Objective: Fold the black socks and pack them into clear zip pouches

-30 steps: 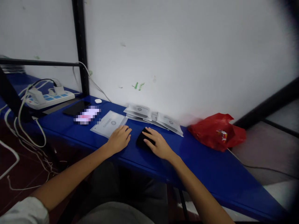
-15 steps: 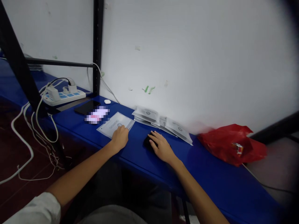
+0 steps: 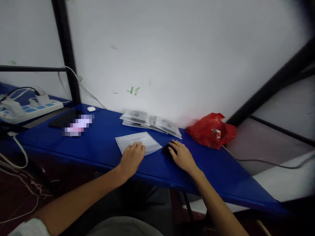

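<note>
My left hand (image 3: 133, 158) is closed, its fingers curled on the near edge of a frosted translucent plastic bag (image 3: 137, 138) with grey print. The bag lies nearly flat on the blue tabletop (image 3: 103, 144). To the right, my right hand (image 3: 183, 156) rests with its fingers around a small dark black object (image 3: 167, 151). Most of that object hides under the palm, so its kind does not show. The bag's right corner comes close to the black object. Behind both hands, several similar printed plastic bags (image 3: 136, 114) lie overlapping along the wall.
A crumpled red plastic bag (image 3: 206, 131) sits at the right by a black metal post (image 3: 270, 78). At the left are a phone with a blurred screen (image 3: 78, 125), a dark flat device (image 3: 65, 118), a small white case (image 3: 91, 109) and a power strip (image 3: 31, 109) with cables.
The view has turned to the right. My left hand has drawn the frosted bag rightward and nearer, close to the black object. My right hand stays on that object.
</note>
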The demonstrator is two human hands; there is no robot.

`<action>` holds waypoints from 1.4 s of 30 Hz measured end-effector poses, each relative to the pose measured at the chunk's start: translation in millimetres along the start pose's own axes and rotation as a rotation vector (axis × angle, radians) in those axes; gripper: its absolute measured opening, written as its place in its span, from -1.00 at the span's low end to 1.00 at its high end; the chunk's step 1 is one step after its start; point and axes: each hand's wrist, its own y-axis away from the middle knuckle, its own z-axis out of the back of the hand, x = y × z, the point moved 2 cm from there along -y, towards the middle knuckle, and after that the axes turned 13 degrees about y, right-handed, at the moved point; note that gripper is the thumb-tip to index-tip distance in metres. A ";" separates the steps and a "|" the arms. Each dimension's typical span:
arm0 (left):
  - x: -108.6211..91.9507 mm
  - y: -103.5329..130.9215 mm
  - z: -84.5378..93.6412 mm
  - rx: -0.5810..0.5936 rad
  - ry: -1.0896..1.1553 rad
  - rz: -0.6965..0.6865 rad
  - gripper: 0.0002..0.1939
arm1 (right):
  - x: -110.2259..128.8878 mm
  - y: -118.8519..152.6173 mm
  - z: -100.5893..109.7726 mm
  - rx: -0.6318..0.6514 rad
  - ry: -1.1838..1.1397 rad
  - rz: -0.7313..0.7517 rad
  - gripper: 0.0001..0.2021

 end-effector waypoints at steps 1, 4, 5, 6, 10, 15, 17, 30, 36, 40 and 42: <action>0.2 -4.3 2.3 -0.033 -0.005 -0.013 -0.75 | -0.7 4.9 5.8 -0.067 -0.003 -0.012 -0.65; 4.3 -17.6 8.0 -0.134 -0.014 -0.061 -0.75 | 14.2 19.3 28.9 -0.316 -0.090 0.038 -0.72; 5.5 -21.7 9.3 -0.154 -0.009 -0.086 -0.76 | 24.0 23.5 36.9 -0.368 -0.137 0.087 -0.74; 6.2 -25.4 10.5 -0.164 0.002 -0.111 -0.77 | 35.2 27.1 44.5 -0.401 -0.183 0.157 -0.75; 4.4 -35.8 14.3 -0.131 0.088 -0.166 -0.82 | 77.3 30.2 61.5 -0.294 -0.253 0.378 -0.65; 2.3 -36.9 15.1 -0.094 0.185 -0.202 -0.82 | 94.9 12.1 49.2 0.029 -0.139 0.319 -0.56; 5.3 -33.2 14.2 -0.113 0.162 -0.212 -0.81 | 94.3 5.3 40.7 0.107 -0.069 0.259 -0.61; 57.9 -2.9 -15.1 -0.191 -0.032 -0.138 -0.69 | 94.1 7.8 44.7 0.036 -0.399 0.338 -0.74; 64.2 2.5 -20.2 -0.254 -0.021 -0.133 -0.69 | 30.9 19.4 55.5 -0.202 -0.335 0.086 -0.78; 64.0 1.7 -22.1 -0.250 0.010 -0.122 -0.69 | -7.3 21.3 41.2 0.085 -0.090 -0.003 -0.76; 64.1 1.4 -22.4 -0.244 0.031 -0.108 -0.69 | -13.0 25.3 34.9 0.188 -0.066 -0.025 -0.66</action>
